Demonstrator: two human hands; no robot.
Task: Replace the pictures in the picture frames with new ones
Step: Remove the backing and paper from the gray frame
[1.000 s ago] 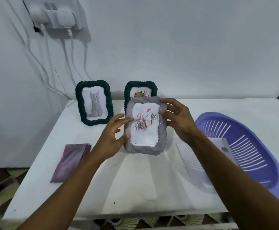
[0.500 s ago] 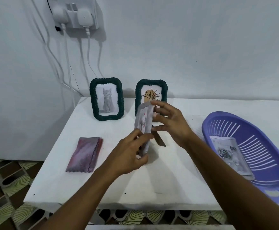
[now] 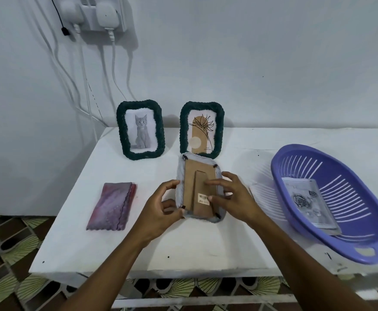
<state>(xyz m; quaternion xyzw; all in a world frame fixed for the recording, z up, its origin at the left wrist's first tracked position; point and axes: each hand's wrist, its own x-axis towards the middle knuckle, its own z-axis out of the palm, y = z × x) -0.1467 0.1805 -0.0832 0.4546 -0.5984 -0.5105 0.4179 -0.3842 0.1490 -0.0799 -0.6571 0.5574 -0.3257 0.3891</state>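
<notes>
We hold the grey frame (image 3: 200, 187) face down on the white table (image 3: 206, 239), cardboard back up, just in front of the plant frame (image 3: 202, 129). Our left hand (image 3: 161, 207) grips its left edge; our right hand (image 3: 230, 198) presses spread fingers on the backing. Left of the grey frame lies a purple cloth (image 3: 112, 206); to its right, a purple basket (image 3: 332, 198) holds a rose picture (image 3: 307, 203).

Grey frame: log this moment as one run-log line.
grey frame: back up, cardboard backing showing | left hand: grips left edge | right hand: fingers on backing | replacement print: in purple basket
</notes>
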